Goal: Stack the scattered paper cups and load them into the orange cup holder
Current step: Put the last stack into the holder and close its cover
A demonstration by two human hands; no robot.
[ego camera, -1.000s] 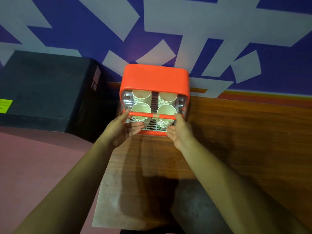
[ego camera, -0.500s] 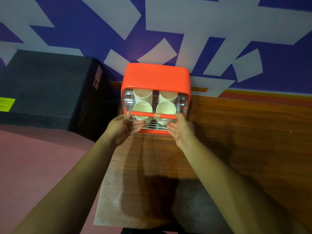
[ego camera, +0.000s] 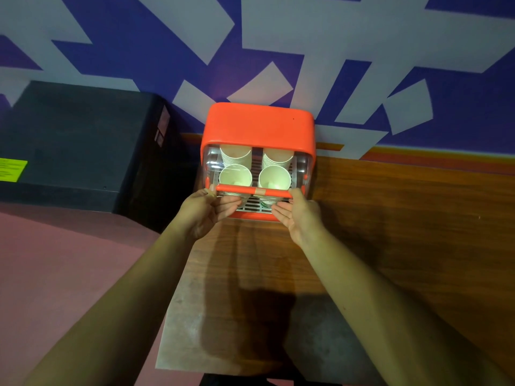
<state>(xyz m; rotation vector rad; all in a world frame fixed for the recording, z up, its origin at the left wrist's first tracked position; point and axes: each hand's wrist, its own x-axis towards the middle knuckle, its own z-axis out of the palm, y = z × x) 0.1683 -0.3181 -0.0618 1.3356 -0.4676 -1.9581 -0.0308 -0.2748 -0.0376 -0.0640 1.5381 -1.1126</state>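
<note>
A: Reaching forward, both bare hands meet the front of the orange cup holder (ego camera: 257, 125). What are they doing there?

B: The left hand (ego camera: 204, 210) pinches the left end of a thin orange bar (ego camera: 252, 190) with thumb on top and fingers curled beneath. The right hand (ego camera: 299, 211) is looser, palm turned inward, its thumb touching the bar's right end. Neither hand carries a cup.

A: How does the bar lie?

B: Its long axis runs left to right, straight across between the two hands, edging a clear front cover. Each hand has one end, so neither is nearer. Any move of the cover would likely have to be made evenly from both ends.

A: And the cups?

B: Just beyond the bar, inside the holder, stand four stacks of paper cups (ego camera: 235, 176), two in front and two behind, mouths upward. I see no loose cups elsewhere, so loading looks finished.

A: What lies farther out?

B: The holder rests on a wooden table (ego camera: 390, 218) against a blue and white patterned wall (ego camera: 334, 37). Left of the left hand sits a black box (ego camera: 78, 140).
</note>
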